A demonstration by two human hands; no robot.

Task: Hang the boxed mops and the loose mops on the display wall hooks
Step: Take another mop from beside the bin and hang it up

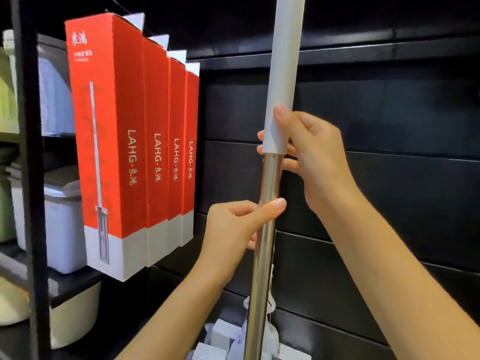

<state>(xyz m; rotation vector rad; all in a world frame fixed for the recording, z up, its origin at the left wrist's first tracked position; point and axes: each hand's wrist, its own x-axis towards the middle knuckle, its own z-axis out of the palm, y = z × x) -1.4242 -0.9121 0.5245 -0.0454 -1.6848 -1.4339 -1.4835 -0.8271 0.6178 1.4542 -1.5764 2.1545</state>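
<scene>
Both hands grip the loose mop pole [267,203]: right hand [309,157] at the white sleeve, left hand [233,227] lower down. I'd keep it upright while lifting toward a hook, clear of the red boxes [124,141].

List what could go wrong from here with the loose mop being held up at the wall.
1. The mop pole is smooth metal where the left hand grips it; it may slip down.
2. The pole's top runs out of view, so engaging a hook would likely be done blind.
3. The red boxes hang close beside; swinging the pole could knock them.
4. The right hand grips at the white sleeve edge, which might slide.
</scene>
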